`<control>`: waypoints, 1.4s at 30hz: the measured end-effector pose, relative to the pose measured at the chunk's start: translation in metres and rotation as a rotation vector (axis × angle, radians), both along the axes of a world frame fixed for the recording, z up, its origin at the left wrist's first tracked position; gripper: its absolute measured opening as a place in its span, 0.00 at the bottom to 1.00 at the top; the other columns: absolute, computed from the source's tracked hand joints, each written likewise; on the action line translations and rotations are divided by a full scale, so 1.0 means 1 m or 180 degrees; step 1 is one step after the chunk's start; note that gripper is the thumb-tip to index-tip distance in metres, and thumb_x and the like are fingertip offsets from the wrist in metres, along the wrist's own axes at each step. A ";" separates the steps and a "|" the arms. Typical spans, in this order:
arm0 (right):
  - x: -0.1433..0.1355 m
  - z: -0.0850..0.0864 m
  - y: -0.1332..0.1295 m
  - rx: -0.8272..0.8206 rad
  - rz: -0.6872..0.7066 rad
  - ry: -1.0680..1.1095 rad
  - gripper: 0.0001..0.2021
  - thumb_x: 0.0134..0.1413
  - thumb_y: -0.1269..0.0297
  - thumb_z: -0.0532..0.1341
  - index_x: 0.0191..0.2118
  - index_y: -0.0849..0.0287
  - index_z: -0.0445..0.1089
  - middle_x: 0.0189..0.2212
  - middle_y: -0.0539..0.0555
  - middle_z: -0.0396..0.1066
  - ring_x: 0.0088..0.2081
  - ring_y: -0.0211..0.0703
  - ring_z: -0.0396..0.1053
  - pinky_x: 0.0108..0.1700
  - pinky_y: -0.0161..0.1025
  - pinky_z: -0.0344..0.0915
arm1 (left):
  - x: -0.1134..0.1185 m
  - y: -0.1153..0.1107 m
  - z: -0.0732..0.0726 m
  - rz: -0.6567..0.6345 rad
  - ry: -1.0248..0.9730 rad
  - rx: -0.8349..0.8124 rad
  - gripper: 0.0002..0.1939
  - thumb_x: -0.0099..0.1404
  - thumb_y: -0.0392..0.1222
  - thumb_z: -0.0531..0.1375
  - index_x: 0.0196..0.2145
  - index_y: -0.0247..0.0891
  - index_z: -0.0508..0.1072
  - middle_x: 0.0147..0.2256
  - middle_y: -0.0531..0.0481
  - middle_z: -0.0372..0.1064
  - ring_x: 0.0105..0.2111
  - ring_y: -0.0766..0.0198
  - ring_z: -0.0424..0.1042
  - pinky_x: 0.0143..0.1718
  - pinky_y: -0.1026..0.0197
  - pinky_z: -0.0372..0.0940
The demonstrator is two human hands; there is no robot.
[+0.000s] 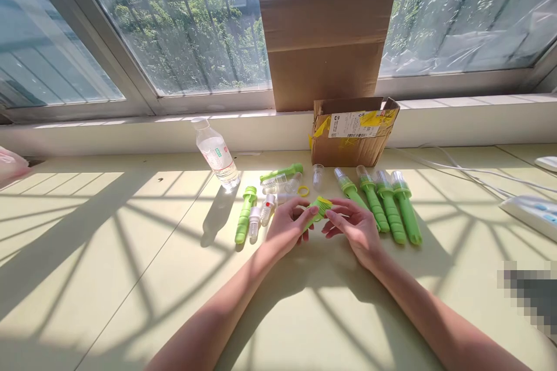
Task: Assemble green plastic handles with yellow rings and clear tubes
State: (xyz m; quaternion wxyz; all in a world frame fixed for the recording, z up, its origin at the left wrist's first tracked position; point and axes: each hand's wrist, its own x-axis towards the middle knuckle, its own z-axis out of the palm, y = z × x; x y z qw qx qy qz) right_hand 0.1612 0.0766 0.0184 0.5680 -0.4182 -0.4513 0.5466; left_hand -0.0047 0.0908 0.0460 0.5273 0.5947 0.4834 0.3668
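Between both hands is a green part with a yellow piece (pixel 321 205) at its top end. My left hand (pixel 289 221) is closed round its green body, and my right hand (pixel 353 225) pinches its upper end. To the right of the hands lie several green handles with clear caps (pixel 392 208). At the left, a green handle (pixel 246 215) without a clear cap lies beside small clear tubes (pixel 254 225). Behind the hands are another green handle (pixel 282 172), a yellow ring (pixel 303 191) and a clear cup (pixel 318 175).
A water bottle (pixel 216 153) stands at the back left, casting a shadow. An open cardboard box (pixel 353 133) stands by the window wall. White cables and a power strip (pixel 531 214) lie on the right of the pale table (pixel 174 301).
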 end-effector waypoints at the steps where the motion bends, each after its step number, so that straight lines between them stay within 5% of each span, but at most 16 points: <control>1: -0.001 -0.001 0.000 -0.0014 -0.0086 -0.0059 0.15 0.43 0.53 0.70 0.37 0.50 0.73 0.29 0.53 0.73 0.25 0.47 0.71 0.27 0.48 0.71 | 0.000 0.000 0.002 -0.0030 -0.0031 -0.0073 0.23 0.59 0.61 0.59 0.39 0.37 0.69 0.22 0.53 0.68 0.15 0.69 0.64 0.12 0.67 0.53; 24: 0.012 -0.008 0.012 -0.0300 0.0494 0.0214 0.20 0.37 0.53 0.72 0.27 0.56 0.62 0.18 0.43 0.61 0.20 0.34 0.62 0.24 0.34 0.60 | 0.006 0.002 -0.011 -0.0182 -0.0020 -0.0636 0.23 0.59 0.63 0.58 0.33 0.37 0.68 0.18 0.55 0.66 0.11 0.70 0.62 0.08 0.69 0.53; 42: 0.007 -0.012 0.011 -0.0043 0.0236 0.0056 0.19 0.38 0.59 0.73 0.26 0.56 0.60 0.18 0.42 0.57 0.19 0.33 0.60 0.22 0.32 0.56 | 0.010 -0.003 -0.016 0.0005 0.0426 -0.0415 0.21 0.61 0.62 0.56 0.33 0.39 0.68 0.17 0.55 0.66 0.12 0.69 0.61 0.09 0.69 0.49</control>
